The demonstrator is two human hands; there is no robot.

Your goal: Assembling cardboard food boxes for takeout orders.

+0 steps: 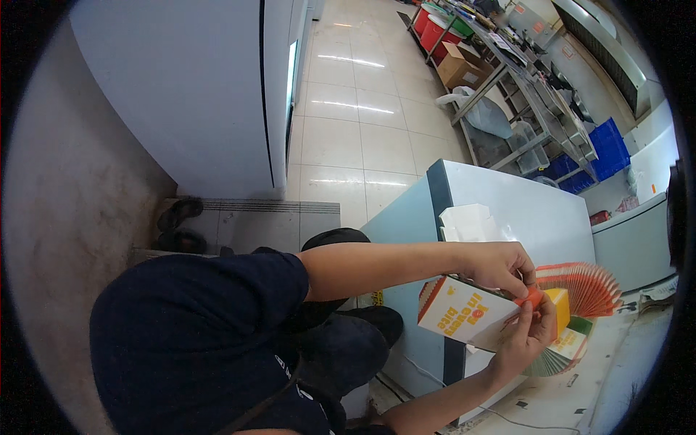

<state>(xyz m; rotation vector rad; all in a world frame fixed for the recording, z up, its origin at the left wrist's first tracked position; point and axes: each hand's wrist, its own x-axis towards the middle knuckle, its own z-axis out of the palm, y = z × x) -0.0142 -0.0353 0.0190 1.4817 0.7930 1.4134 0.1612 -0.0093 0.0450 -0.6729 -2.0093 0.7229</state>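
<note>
Carton [464, 312], white with orange-yellow print, which we hold tilted above the white-topped cabinet [544, 203]. Our left hand [500, 267] and right hand [531, 339] meet at an orange-red piece [535, 296] at its end, fingertips pinching it. Just beside them is a fanned, red-edged cardboard stack [583, 286]; a white box [467, 223] sits near our left hand.

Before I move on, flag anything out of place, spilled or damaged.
I see no spill or obvious damage; the printed white carton looks sound. Only what look like dark shoes seem out of place, lying unworn near the tall white cabinet.
</note>
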